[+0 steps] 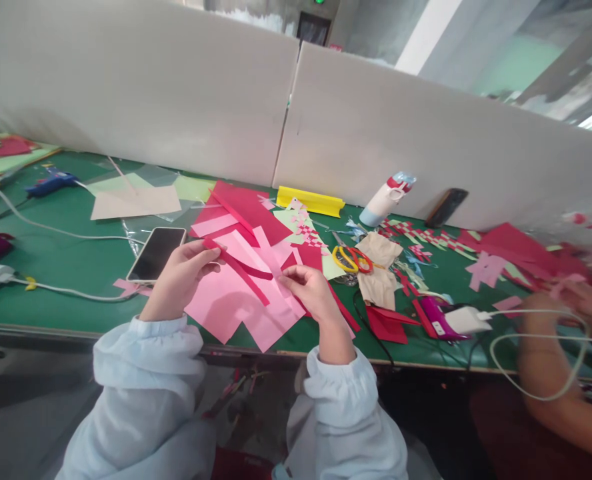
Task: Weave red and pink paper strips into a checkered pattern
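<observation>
Between the thumb and fingers of my left hand [191,267] is a red paper strip [246,268], bending to the right. A second red strip [253,289] slants down beside it; whether my fingers hold that one too, I cannot tell. My right hand [309,287] pinches a long pink paper strip [266,250] near the red strip's right end. Whether the two strips touch there is unclear. Pink paper sheets [216,300] lie loosely under both hands, overlapping red sheets [263,213] behind. A phone [157,255] rests on the green table just left of my left hand.
Scissors [349,260] lie right of my hands, near crumpled brown paper [379,257]. Behind stand a white bottle [383,200] and a grey partition [426,140]. A blue glue gun [51,181] and white cables [71,290] are left. Another person's arm [546,367] is at right.
</observation>
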Demonstrator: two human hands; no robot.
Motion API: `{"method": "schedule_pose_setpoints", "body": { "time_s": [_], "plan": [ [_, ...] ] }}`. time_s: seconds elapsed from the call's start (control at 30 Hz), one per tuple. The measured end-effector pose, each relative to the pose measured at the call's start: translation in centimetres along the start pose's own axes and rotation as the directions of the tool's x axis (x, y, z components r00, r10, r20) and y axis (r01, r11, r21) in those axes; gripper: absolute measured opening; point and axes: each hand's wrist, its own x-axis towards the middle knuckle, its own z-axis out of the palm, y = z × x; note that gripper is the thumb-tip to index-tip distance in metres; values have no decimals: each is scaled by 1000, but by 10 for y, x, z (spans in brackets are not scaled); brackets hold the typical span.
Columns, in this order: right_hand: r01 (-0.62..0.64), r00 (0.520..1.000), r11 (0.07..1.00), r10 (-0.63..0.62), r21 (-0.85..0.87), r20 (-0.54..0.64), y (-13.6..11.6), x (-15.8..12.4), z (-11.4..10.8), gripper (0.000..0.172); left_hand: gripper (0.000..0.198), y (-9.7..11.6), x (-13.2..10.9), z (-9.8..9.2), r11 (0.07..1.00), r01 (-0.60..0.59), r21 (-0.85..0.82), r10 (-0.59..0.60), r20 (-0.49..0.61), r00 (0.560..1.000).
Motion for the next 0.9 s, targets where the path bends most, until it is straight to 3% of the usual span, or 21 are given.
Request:
{"method": "schedule_pose_setpoints", "body": {
  "time_s": [0.2, 0.43, 0.73, 0.9],
  "plan": [
    [-5, 999, 1000, 4, 31, 39, -2, -4, 1, 23, 11, -3, -5, 1, 999, -44, 20, 42, 131, 991],
    [-42, 991, 993, 27, 113, 132, -2, -6, 5, 25, 13, 0, -10, 9, 989, -95, 118, 69, 204, 976],
    [-56, 980, 995, 38, 83, 195, 4, -4, 15, 27, 16, -5, -10, 14, 956, -165, 244, 94, 277, 956],
    [1, 994, 986, -18, 165, 105, 5, -1, 19, 34, 19, -9, -9, 19, 900, -202, 386, -2, 467, 884]
  ]
}}
